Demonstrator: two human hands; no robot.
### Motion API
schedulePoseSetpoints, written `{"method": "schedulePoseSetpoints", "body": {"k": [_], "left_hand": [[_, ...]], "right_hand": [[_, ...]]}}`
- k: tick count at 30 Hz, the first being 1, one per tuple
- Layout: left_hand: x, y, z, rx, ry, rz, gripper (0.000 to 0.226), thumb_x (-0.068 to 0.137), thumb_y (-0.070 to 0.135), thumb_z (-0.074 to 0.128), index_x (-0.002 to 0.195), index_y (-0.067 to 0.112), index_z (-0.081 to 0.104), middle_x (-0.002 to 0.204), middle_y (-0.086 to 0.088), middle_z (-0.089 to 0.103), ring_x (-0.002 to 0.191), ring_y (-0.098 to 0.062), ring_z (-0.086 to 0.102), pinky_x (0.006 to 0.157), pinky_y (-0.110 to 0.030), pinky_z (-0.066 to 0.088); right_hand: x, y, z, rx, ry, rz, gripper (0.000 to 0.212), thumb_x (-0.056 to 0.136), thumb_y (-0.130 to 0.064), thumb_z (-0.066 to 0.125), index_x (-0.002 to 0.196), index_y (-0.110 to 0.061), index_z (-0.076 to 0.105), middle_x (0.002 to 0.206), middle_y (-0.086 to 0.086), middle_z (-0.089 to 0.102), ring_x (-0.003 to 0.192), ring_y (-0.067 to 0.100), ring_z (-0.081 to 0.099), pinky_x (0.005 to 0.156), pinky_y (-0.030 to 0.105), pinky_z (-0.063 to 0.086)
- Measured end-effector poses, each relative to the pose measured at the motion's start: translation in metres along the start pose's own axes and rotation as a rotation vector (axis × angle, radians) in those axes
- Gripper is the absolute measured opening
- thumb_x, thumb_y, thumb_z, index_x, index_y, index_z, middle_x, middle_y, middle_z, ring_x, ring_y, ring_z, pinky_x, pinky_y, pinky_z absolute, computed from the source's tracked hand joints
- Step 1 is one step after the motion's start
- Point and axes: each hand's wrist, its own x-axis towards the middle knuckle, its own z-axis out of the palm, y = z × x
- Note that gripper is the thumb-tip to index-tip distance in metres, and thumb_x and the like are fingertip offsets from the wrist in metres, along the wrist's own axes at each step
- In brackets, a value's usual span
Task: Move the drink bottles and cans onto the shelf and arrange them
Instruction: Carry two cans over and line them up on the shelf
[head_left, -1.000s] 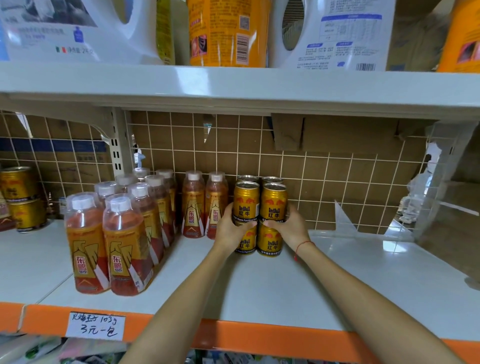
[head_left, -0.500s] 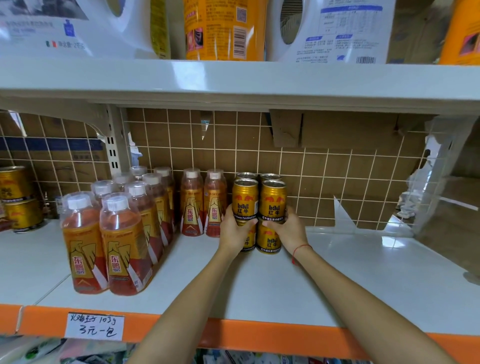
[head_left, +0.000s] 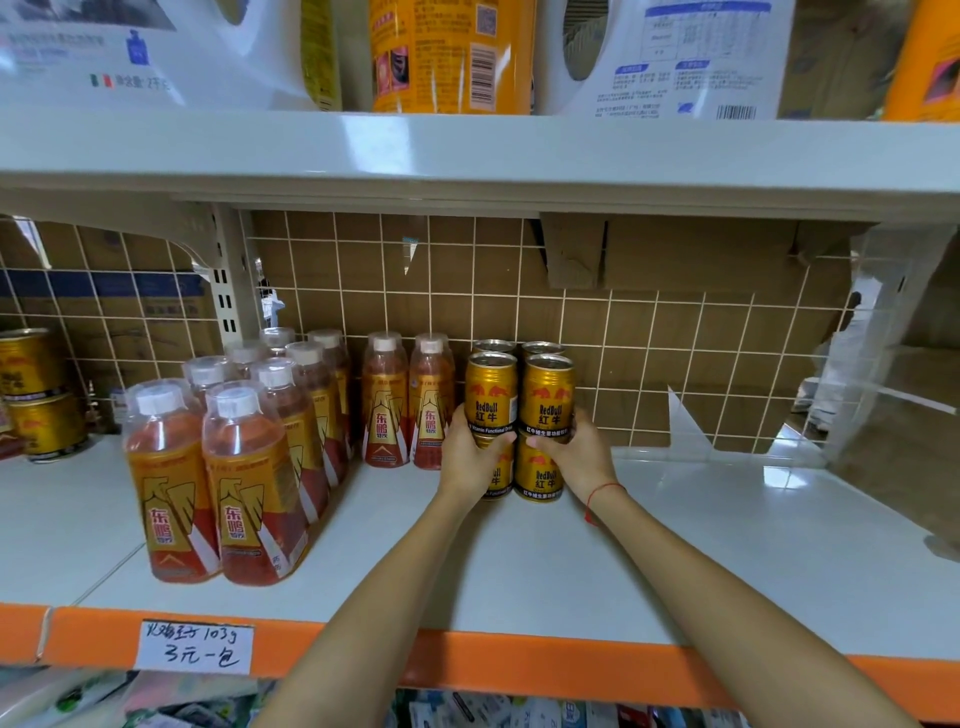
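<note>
Stacked gold cans (head_left: 519, 423), two tiers, stand on white shelf (head_left: 545, 561) just right of orange bottles (head_left: 408, 402), near wire back grid (head_left: 649, 332). Left hand (head_left: 470, 457) and right hand (head_left: 576, 452) flank stack at tier joint; fingers curled round cans, thumbs forward. Rear can pair partly hidden, probably also stacked. Risk: upper tier rests on narrow rims; uneven release or sideways nudge could topple it into neighbouring bottles.
</note>
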Motion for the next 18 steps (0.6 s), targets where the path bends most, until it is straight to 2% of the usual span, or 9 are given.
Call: {"method": "schedulePoseSetpoints", "body": {"k": [3, 5, 7, 10, 14, 18], "left_hand": [[0.000, 0.001, -0.002, -0.005, -0.022, -0.001, 0.058, 0.083, 0.018, 0.072, 0.132, 0.012, 0.043, 0.126, -0.004, 0.057, 0.111, -0.010, 0.052, 0.092, -0.026, 0.040], [0.002, -0.001, -0.003, 0.015, -0.040, -0.001, 0.062, 0.082, 0.023, 0.073, 0.134, 0.014, 0.041, 0.129, -0.003, 0.056, 0.117, -0.015, 0.052, 0.099, -0.032, 0.042], [0.001, -0.001, -0.005, 0.058, -0.049, -0.011, 0.073, 0.078, 0.035, 0.075, 0.137, 0.017, 0.035, 0.133, -0.003, 0.052, 0.125, -0.019, 0.048, 0.105, -0.045, 0.042], [0.001, -0.008, -0.008, 0.217, -0.066, -0.003, 0.097, 0.069, 0.061, 0.066, 0.146, 0.019, 0.021, 0.145, -0.004, 0.039, 0.134, -0.021, 0.038, 0.108, -0.050, 0.037], [-0.015, 0.016, -0.023, 0.453, -0.100, 0.062, 0.098, 0.083, 0.052, 0.063, 0.152, 0.014, 0.005, 0.159, -0.009, 0.012, 0.146, -0.025, 0.013, 0.118, -0.047, 0.018], [-0.028, 0.029, -0.038, 0.551, -0.155, 0.098, 0.093, 0.088, 0.050, 0.058, 0.152, 0.013, 0.002, 0.160, -0.009, 0.005, 0.147, -0.024, 0.003, 0.119, -0.047, 0.008]], "right_hand": [[0.000, 0.000, 0.000, -0.023, -0.007, -0.001, 0.055, 0.076, -0.023, 0.077, 0.123, -0.016, 0.050, 0.122, 0.006, 0.061, 0.111, 0.025, 0.058, 0.094, 0.041, 0.048], [0.000, -0.002, -0.001, -0.052, -0.018, -0.003, 0.055, 0.077, -0.024, 0.076, 0.123, -0.015, 0.048, 0.123, 0.007, 0.060, 0.112, 0.025, 0.057, 0.093, 0.039, 0.048], [-0.002, -0.006, -0.002, -0.081, -0.024, 0.002, 0.058, 0.077, -0.025, 0.076, 0.124, -0.014, 0.046, 0.124, 0.007, 0.058, 0.113, 0.025, 0.056, 0.093, 0.039, 0.047], [-0.006, -0.014, -0.006, -0.124, -0.024, 0.015, 0.064, 0.075, -0.030, 0.076, 0.126, -0.017, 0.041, 0.126, 0.007, 0.056, 0.116, 0.025, 0.055, 0.095, 0.044, 0.048], [-0.018, -0.028, -0.014, -0.223, 0.007, -0.022, 0.071, 0.074, -0.034, 0.075, 0.132, -0.022, 0.036, 0.130, 0.006, 0.053, 0.120, 0.025, 0.051, 0.097, 0.049, 0.046], [-0.037, -0.045, -0.022, -0.363, 0.018, -0.029, 0.085, 0.077, -0.035, 0.073, 0.144, -0.014, 0.026, 0.145, 0.012, 0.038, 0.134, 0.029, 0.036, 0.107, 0.049, 0.035]]}}
